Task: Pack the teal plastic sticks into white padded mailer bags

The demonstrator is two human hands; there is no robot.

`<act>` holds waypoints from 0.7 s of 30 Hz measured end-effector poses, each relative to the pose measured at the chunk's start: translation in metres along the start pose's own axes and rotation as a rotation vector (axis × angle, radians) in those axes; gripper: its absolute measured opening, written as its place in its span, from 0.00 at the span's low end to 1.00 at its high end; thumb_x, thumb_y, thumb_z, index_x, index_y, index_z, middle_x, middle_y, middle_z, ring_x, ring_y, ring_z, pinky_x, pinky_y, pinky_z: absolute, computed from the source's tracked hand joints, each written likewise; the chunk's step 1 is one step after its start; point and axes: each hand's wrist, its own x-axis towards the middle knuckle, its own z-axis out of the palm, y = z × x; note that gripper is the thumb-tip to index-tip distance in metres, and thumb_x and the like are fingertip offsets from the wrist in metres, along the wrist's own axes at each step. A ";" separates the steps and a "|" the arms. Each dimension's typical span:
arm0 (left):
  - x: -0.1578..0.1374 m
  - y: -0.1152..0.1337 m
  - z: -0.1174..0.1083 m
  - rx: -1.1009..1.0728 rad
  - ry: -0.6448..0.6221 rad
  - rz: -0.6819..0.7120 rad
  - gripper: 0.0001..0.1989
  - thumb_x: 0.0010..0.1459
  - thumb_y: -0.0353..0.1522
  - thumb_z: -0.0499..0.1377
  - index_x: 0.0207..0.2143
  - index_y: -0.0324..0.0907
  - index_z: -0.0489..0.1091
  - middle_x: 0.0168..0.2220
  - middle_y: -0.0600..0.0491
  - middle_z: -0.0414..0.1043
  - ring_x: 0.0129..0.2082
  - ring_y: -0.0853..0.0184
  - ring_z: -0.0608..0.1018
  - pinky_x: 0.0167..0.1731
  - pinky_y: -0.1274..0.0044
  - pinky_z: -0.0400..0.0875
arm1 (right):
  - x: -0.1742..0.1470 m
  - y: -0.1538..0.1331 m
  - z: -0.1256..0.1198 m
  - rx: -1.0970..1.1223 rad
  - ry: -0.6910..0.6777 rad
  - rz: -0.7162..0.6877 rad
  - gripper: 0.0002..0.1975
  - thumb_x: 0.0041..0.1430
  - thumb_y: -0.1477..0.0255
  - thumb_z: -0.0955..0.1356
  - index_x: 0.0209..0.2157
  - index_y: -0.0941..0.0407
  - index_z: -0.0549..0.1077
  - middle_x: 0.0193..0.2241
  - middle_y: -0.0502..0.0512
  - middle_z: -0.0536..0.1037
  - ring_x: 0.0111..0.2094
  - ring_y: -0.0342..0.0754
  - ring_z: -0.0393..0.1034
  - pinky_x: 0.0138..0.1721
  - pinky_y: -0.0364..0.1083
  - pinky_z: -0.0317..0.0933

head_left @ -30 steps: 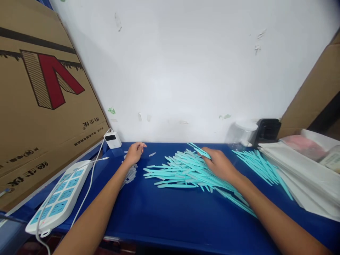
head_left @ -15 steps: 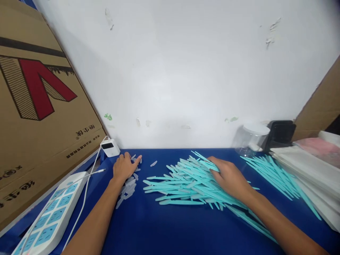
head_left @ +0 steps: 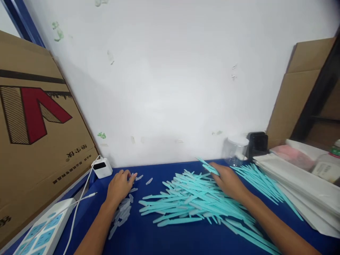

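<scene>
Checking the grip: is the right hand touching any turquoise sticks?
Touching. The head view shows the right hand gripping several turquoise sticks, their ends jutting from its grasp.

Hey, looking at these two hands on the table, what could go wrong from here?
The right hand holds a few teal sticks by the far side of the big pile, so one could slip and drop there. The left hand is among loose clear pieces and might scatter some. The white cable runs close to the left forearm, so a sideways sweep could snag it.
</scene>
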 end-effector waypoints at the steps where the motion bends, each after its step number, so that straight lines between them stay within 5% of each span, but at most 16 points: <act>1: 0.001 0.001 -0.002 -0.015 -0.015 0.001 0.24 0.68 0.50 0.47 0.33 0.45 0.72 0.37 0.46 0.75 0.39 0.54 0.78 0.39 0.68 0.70 | 0.000 0.002 -0.001 -0.016 0.007 0.007 0.14 0.67 0.71 0.60 0.46 0.55 0.74 0.34 0.57 0.81 0.35 0.57 0.77 0.36 0.49 0.63; 5: -0.008 -0.003 -0.027 -0.111 -0.030 -0.054 0.28 0.68 0.54 0.46 0.35 0.43 0.74 0.38 0.45 0.76 0.40 0.56 0.78 0.42 0.69 0.70 | 0.000 0.004 -0.002 -0.041 0.033 -0.005 0.16 0.67 0.71 0.59 0.48 0.56 0.75 0.33 0.59 0.81 0.34 0.57 0.76 0.34 0.49 0.61; 8: -0.046 -0.009 -0.044 -0.175 -0.026 -0.082 0.31 0.66 0.57 0.47 0.48 0.43 0.75 0.48 0.42 0.76 0.51 0.52 0.75 0.51 0.65 0.69 | -0.001 0.001 -0.001 -0.056 0.027 -0.027 0.16 0.67 0.71 0.59 0.48 0.56 0.75 0.30 0.57 0.80 0.31 0.56 0.74 0.32 0.48 0.59; 11: -0.099 -0.010 -0.041 -0.192 -0.027 0.012 0.35 0.66 0.56 0.49 0.66 0.48 0.63 0.69 0.44 0.59 0.69 0.50 0.60 0.65 0.60 0.58 | -0.002 -0.001 0.001 -0.061 0.019 -0.043 0.15 0.66 0.72 0.60 0.48 0.55 0.74 0.32 0.57 0.81 0.33 0.57 0.75 0.33 0.48 0.59; 14: -0.127 -0.008 -0.024 -0.126 -0.082 0.071 0.42 0.62 0.57 0.55 0.74 0.56 0.50 0.76 0.49 0.39 0.75 0.46 0.47 0.69 0.54 0.49 | -0.003 -0.004 0.003 -0.060 -0.001 -0.051 0.15 0.65 0.72 0.60 0.48 0.56 0.74 0.34 0.59 0.81 0.33 0.56 0.75 0.32 0.48 0.59; 18: -0.105 -0.006 -0.005 -0.090 -0.128 0.109 0.43 0.63 0.58 0.54 0.75 0.57 0.45 0.77 0.47 0.36 0.75 0.44 0.45 0.68 0.50 0.46 | -0.002 -0.005 0.004 -0.034 -0.011 -0.043 0.14 0.65 0.73 0.60 0.46 0.56 0.74 0.33 0.58 0.81 0.33 0.55 0.75 0.31 0.46 0.58; 21: -0.075 -0.004 0.002 -0.124 -0.139 0.169 0.36 0.66 0.56 0.52 0.71 0.53 0.57 0.72 0.43 0.51 0.72 0.47 0.55 0.66 0.52 0.52 | -0.002 -0.002 0.004 -0.030 0.007 -0.024 0.13 0.65 0.73 0.61 0.45 0.56 0.74 0.32 0.57 0.80 0.31 0.53 0.74 0.31 0.46 0.57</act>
